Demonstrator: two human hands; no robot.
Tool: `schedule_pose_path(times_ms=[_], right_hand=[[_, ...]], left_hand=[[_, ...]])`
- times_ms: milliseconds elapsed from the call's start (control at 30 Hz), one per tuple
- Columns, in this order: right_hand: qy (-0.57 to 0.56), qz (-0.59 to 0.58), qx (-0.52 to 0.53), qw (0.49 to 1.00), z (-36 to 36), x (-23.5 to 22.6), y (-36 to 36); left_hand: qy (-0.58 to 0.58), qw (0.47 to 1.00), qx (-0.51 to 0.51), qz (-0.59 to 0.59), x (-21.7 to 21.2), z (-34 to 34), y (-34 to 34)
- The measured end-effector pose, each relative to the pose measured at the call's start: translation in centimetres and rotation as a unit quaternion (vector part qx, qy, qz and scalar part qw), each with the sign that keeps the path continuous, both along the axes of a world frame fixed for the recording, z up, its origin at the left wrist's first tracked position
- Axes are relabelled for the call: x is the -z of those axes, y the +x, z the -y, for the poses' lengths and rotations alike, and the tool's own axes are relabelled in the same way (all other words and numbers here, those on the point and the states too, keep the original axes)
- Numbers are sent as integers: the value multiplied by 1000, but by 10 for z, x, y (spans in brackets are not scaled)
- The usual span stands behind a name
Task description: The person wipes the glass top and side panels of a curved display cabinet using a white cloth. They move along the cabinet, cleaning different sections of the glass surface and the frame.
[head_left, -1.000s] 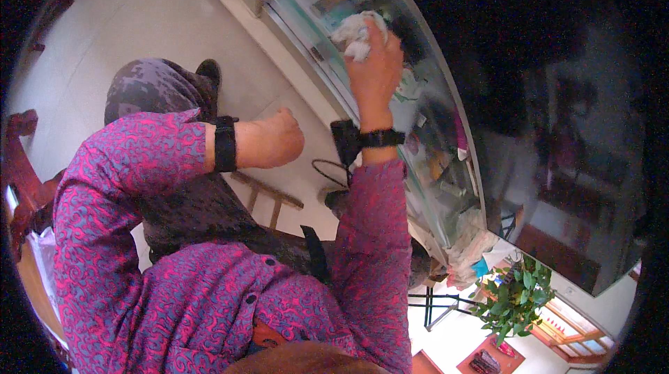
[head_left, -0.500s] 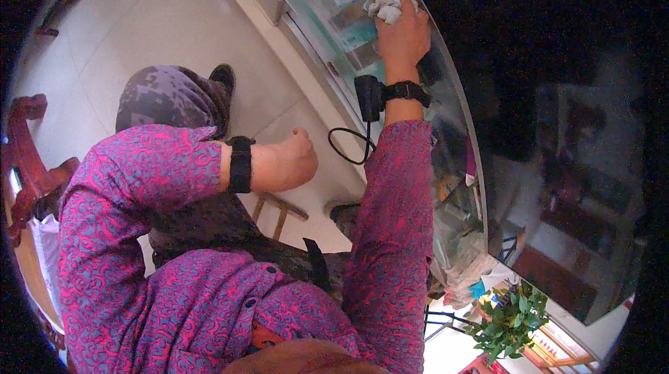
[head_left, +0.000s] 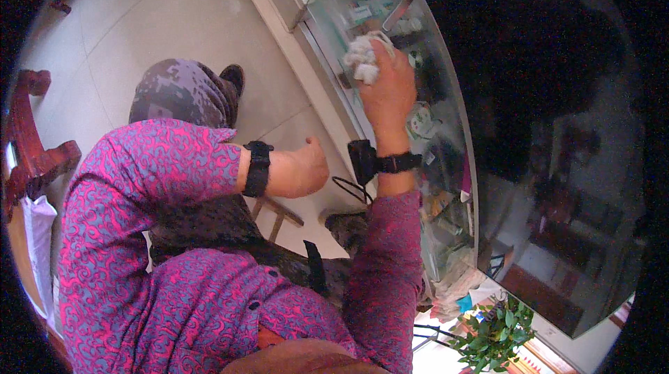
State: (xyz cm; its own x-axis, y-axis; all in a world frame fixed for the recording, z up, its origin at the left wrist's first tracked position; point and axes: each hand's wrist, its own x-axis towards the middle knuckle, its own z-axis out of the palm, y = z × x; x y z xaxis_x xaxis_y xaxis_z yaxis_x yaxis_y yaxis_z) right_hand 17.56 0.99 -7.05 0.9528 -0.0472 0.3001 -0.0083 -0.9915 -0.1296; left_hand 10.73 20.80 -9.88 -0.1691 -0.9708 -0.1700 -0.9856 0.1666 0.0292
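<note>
One crumpled white cloth (head_left: 362, 60) under right hand (head_left: 387, 88) fingertips (pressed on glass counter (head_left: 446, 165)).

Right hand (head_left: 390, 88) with rag (head_left: 362, 59) on glass counter (head_left: 446, 137)

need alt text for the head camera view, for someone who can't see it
Seen from above, a person's right hand presses a crumpled white cloth against the curved glass top of a display cabinet holding small packaged goods. The left hand hangs closed and empty over the pale tiled floor; both wrists wear black bands, both sleeves are patterned pink and purple.
</note>
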Motion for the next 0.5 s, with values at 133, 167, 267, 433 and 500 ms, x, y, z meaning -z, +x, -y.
schedule_pose_path(times_ms=[133,167,267,433,500], right_hand=[[-6,18,-7,1000,-29,3,37],[-6,22,-8,1000,-34,4,50],[-21,-16,27,999,-32,3,99],[-54,38,95,993,-7,6,164],[-47,37,92,994,-4,7,176]], left_hand=[[11,999,-27,-21,-4,8,1],[28,998,-29,-41,-6,9,2],[40,996,-29,-71,-12,5,7],[-34,995,-54,-82,-14,-6,13],[-46,994,-54,-83,-13,-11,14]])
